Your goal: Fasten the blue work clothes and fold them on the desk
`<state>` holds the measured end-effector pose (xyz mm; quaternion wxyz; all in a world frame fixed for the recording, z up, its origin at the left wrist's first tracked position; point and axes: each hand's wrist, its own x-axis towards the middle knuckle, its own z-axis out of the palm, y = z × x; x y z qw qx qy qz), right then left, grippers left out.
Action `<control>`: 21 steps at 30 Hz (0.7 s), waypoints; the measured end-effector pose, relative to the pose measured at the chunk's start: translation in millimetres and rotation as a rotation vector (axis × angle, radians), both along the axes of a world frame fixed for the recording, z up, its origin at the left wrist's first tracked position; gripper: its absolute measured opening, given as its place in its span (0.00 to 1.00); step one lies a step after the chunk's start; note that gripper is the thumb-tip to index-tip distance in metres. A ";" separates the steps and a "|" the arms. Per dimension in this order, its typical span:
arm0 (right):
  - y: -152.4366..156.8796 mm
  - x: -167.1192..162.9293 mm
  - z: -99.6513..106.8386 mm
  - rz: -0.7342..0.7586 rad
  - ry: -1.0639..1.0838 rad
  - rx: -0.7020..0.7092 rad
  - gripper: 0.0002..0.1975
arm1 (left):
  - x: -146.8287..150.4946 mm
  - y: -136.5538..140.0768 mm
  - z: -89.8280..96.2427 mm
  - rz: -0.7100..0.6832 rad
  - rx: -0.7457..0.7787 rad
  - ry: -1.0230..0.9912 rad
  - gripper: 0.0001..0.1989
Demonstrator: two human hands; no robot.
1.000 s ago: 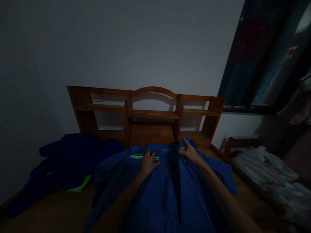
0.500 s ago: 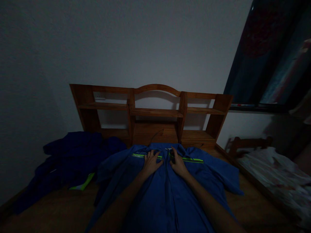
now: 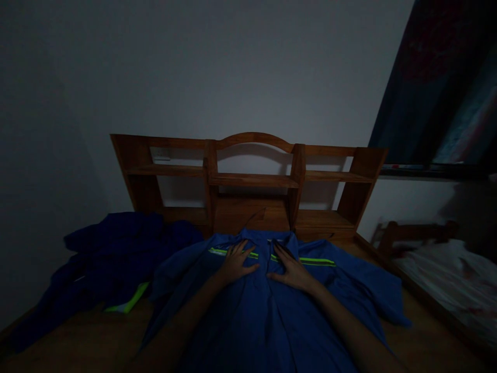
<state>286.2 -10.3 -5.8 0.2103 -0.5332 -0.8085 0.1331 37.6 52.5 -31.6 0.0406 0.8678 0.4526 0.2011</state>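
A blue work jacket (image 3: 248, 316) with yellow-green chest stripes lies spread out, its collar toward the shelf and its front facing up. On the left half of its chest, my left hand (image 3: 236, 263) rests flat with the fingers spread over the stripe. My right hand (image 3: 291, 269) lies on the other side of the front opening, fingers stretched toward the collar and thumb pointing inward. Both palms press on the cloth and neither grips it. The light is dim, so small details of the fabric are hard to make out.
A darker blue garment (image 3: 116, 259) with a yellow-green band lies heaped at the left. Behind the jacket stands a wooden shelf unit (image 3: 252, 180) against the wall. To the right are a wooden rail (image 3: 419, 233), a whitish plastic-looking cover (image 3: 454, 280) and a dark window (image 3: 419, 93).
My fingers have flattened and spread on the jacket's chest; before, they were more bent near the front opening. The jacket's right shoulder and sleeve appear further right as the view shifts slightly.
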 end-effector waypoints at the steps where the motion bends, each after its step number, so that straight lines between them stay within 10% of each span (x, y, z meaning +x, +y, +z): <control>1: 0.6 0.3 -0.6 0.012 0.012 -0.009 0.50 | 1.2 -1.4 -0.1 -0.007 0.005 -0.001 0.36; 15: -7.4 -8.5 -6.9 -0.012 0.028 0.093 0.45 | 9.3 -8.7 -1.2 -0.071 0.124 -0.048 0.24; 21: -31.6 -25.4 26.7 -0.110 -0.103 0.227 0.38 | 14.2 -21.0 16.3 -0.095 0.099 -0.081 0.26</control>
